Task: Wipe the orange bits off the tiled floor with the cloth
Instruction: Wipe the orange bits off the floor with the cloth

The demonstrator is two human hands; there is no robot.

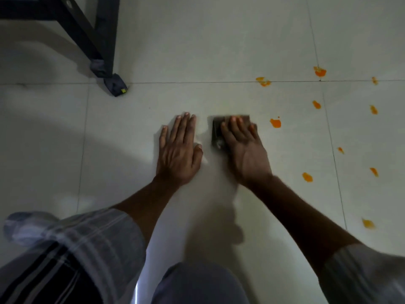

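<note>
Now I press my right hand (243, 145), fingers flat, on the dark cloth (218, 130); left hand (178, 148) splayed on the tiled floor (219, 51); I should sweep firmly rightward over the nearby orange bits (275, 123).

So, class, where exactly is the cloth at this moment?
In the head view the cloth lies flat on the tiled floor near centre, pressed under the right hand, between the left hand and the nearest orange bit.
</note>
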